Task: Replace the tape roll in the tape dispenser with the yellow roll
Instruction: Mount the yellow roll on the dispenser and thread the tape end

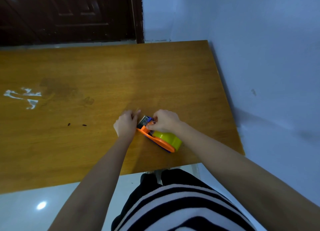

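An orange tape dispenser [156, 140] lies on the wooden table [103, 74], near its right front part. The yellow roll [168, 138] sits in the dispenser's rear end. My right hand [165, 120] pinches the dispenser's front end next to the metal cutter [144, 121]. My left hand [126, 124] rests curled against the dispenser's left side by the cutter, fingers closed near the tape end; what it pinches is too small to tell.
A blue wall [259, 57] runs along the table's right edge. A dark brown door [69, 14] stands beyond the far edge. White residue [26, 96] and two small dark specks [76, 125] mark the table's left part. The table's front edge is close to my body.
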